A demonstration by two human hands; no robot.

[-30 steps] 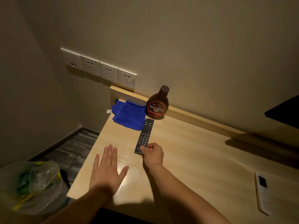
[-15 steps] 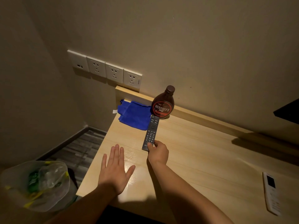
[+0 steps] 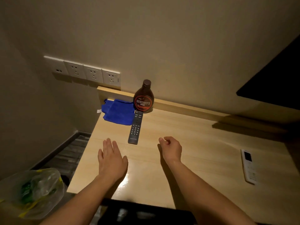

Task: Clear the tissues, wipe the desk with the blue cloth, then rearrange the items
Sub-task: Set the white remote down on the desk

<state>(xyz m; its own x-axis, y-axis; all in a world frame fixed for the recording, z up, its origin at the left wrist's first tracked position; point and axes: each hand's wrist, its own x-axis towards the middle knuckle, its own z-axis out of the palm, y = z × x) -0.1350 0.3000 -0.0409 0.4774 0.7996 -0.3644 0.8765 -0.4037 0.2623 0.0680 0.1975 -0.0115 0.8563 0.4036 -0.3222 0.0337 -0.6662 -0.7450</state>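
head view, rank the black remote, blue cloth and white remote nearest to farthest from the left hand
From the left hand:
1. black remote, just ahead and slightly right.
2. blue cloth, farther back, straight ahead.
3. white remote, far off to the right.

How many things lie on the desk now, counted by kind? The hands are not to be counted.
Remotes: 2, the black remote and the white remote
Cloths: 1, the blue cloth
Bottles: 1, the syrup bottle
Total: 4
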